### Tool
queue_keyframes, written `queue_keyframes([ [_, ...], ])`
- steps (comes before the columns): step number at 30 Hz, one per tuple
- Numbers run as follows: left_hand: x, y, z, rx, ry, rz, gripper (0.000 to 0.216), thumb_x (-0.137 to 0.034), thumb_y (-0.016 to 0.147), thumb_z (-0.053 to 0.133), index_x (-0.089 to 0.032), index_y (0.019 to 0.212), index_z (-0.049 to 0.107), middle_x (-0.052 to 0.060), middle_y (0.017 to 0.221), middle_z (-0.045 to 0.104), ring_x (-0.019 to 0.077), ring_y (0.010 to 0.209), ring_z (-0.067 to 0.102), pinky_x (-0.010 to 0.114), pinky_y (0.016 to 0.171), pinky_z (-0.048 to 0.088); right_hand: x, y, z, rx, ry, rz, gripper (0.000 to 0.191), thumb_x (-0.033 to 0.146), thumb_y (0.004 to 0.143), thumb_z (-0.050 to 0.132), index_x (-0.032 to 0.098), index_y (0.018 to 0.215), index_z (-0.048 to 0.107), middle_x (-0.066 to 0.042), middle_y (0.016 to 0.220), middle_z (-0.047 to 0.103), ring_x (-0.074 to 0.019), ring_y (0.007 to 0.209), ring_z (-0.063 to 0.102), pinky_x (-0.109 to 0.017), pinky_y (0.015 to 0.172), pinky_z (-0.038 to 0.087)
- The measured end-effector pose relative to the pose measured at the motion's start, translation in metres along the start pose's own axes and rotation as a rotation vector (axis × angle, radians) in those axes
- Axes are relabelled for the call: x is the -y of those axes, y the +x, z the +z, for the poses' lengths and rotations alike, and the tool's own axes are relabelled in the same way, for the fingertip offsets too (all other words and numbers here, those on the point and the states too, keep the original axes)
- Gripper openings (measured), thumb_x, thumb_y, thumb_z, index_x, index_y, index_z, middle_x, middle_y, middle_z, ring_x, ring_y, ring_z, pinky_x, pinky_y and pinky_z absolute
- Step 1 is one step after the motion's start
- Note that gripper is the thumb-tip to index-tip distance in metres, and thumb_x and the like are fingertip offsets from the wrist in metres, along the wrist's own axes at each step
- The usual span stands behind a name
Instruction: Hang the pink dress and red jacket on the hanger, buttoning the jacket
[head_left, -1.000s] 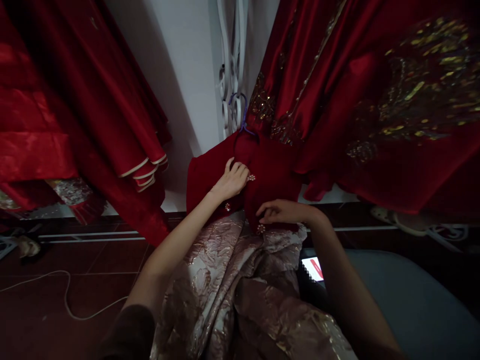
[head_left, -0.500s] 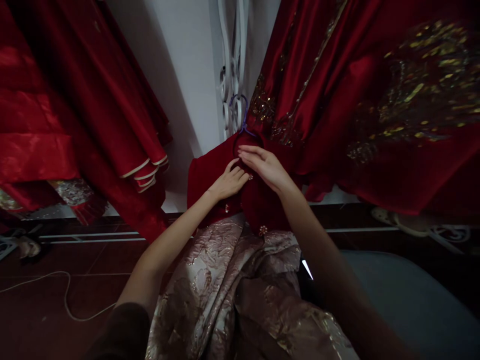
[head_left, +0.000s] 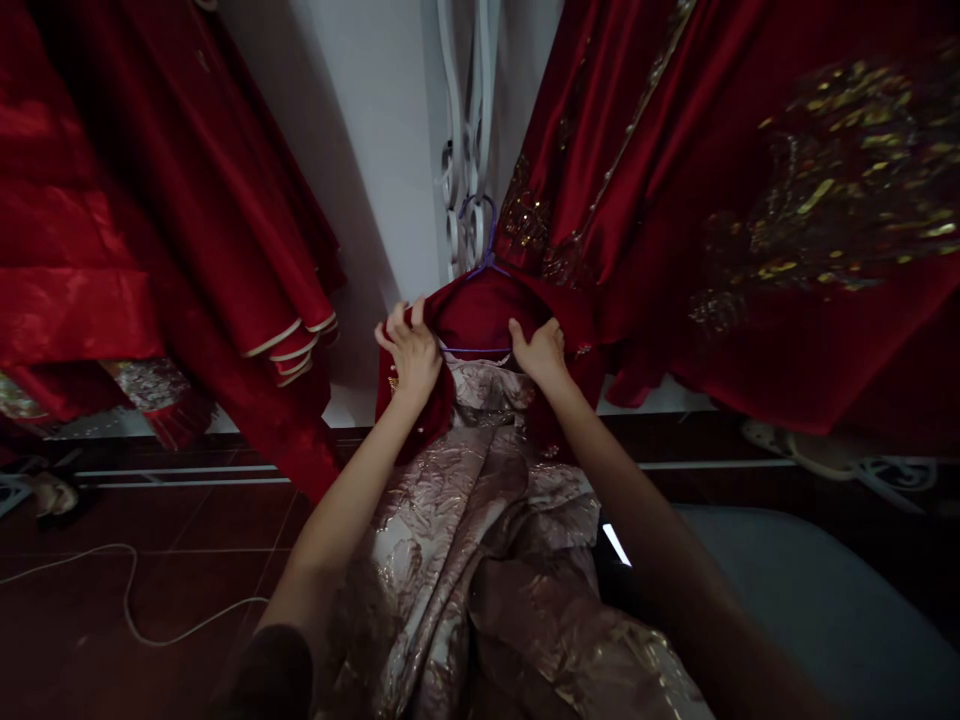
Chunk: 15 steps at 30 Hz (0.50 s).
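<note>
The jacket, dark red velvet, hangs mid-view from a purple hanger. Its hook catches the white scrollwork rack at 12 o'clock, so the rack seems to carry the weight and the hands only part the cloth. The left hand has its grip closed on the front edge at 9 o'clock, fingers curled over the velvet. The right hand is closed the same way on the edge at 3 o'clock. Held apart like this, the fronts bare the hanger's bar and a pale brocade dress, which spills toward 6 o'clock between the forearms. Red gowns hang at 10 and 2 o'clock. A cable lies on the floor at 8 o'clock.
</note>
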<state>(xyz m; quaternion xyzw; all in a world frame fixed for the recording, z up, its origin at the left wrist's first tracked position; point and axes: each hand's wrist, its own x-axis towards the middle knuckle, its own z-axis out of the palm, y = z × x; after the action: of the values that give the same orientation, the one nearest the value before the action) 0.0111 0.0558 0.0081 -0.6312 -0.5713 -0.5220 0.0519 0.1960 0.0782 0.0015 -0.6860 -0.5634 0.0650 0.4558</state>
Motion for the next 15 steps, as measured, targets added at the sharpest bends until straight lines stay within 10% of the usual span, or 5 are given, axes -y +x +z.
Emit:
queue_keyframes([
  [4,0.016,0.008,0.005,-0.046,-0.046,-0.013,0.069,-0.008,0.072,0.053,-0.014,0.137,0.030,0.019,0.148,0.019,0.0326,0.138,0.019,0.053,0.109,0.020,-0.032,0.011,-0.002,0.033,-0.060,-0.182,0.072,0.058,0.089,0.024,-0.001,0.130,0.034,-0.029,0.134,0.040,-0.0331,0.128,0.037,-0.045,0.103,0.029],
  [15,0.078,0.054,-0.012,0.188,-0.041,-0.236,0.029,-0.018,0.079,0.049,-0.020,0.104,0.063,0.008,0.100,0.068,0.0244,0.099,0.062,0.033,0.084,0.046,-0.042,0.054,-0.055,0.076,-0.443,-0.124,0.074,0.057,0.091,0.013,0.004,0.107,0.061,-0.027,0.106,0.063,-0.0347,0.104,0.058,-0.046,0.088,0.042],
])
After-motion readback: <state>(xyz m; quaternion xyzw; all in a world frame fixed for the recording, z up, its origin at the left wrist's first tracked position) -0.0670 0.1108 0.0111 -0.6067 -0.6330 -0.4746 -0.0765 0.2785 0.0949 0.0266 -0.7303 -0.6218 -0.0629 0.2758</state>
